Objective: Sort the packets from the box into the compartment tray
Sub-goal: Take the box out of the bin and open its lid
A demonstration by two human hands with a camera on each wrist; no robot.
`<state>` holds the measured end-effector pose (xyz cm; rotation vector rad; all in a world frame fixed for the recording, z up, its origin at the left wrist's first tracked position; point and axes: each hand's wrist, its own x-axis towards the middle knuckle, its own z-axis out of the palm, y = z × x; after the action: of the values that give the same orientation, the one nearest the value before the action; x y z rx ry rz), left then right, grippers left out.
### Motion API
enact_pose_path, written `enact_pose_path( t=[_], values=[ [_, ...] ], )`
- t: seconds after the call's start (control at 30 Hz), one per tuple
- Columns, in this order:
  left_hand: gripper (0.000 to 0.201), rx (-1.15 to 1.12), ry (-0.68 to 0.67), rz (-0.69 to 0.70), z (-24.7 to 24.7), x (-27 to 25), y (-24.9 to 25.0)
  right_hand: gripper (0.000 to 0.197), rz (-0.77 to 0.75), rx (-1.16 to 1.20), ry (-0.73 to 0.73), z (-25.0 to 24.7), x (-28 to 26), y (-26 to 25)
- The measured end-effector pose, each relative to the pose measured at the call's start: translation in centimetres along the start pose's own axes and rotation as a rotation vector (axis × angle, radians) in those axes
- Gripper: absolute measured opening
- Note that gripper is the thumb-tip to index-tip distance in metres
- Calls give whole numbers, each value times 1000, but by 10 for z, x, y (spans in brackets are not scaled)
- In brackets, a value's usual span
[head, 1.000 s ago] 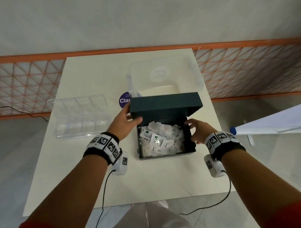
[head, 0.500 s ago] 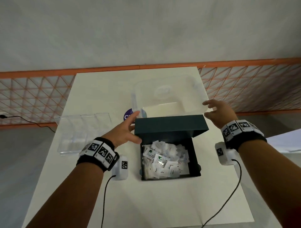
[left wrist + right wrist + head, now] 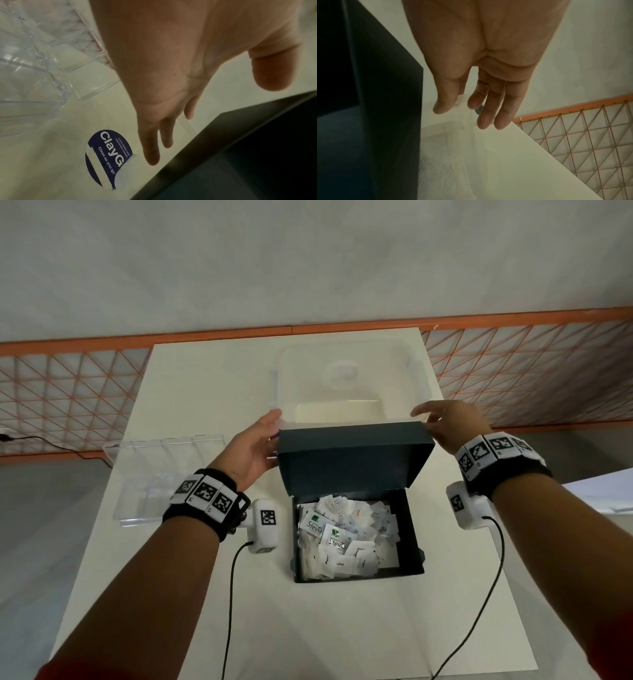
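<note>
A dark box (image 3: 412,542) stands in the middle of the white table, its lid (image 3: 352,460) tipped up at the back. Several small white packets (image 3: 346,537) fill it, two marked Stevia. The clear compartment tray (image 3: 147,474) lies to the left with nothing visible in it. My left hand (image 3: 255,446) reaches past the lid's left edge, fingers straight, at the near left corner of a clear bin (image 3: 342,378). My right hand (image 3: 445,426) is at the bin's near right corner, thumb and fingers loosely either side of its rim (image 3: 462,98). Neither hand holds a packet.
A round blue sticker (image 3: 109,155) is stuck on the table under my left fingers (image 3: 151,155). The clear bin stands behind the box, near the table's far edge. An orange wire fence (image 3: 513,371) runs behind the table. Wrist cables trail off the front edge.
Both hands have left the sides of the box and moved forward and up to the clear bin's near corners. The box lid still stands open.
</note>
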<state>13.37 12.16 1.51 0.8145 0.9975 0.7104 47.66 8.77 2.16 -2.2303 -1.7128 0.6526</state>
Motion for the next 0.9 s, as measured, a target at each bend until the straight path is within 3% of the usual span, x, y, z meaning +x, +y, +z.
enact_pose_path(
  t=[0.17,0.33,0.5,0.67,0.9],
  values=[
    [69,137,-63,69,-10,-16,-15,34,11,193,27,0,-10,4],
    [46,347,-26,70,-24,-37,-49,31,29,602,2,-7,-40,10],
    [45,401,17,-4,-20,-34,-67,20,52,620,-152,10,-60,7],
    [42,354,57,14,-12,-34,-74,20,135,639,-114,30,-64,5],
    [45,356,73,-29,-20,-53,-92,20,151,608,-228,33,-74,17]
  ],
)
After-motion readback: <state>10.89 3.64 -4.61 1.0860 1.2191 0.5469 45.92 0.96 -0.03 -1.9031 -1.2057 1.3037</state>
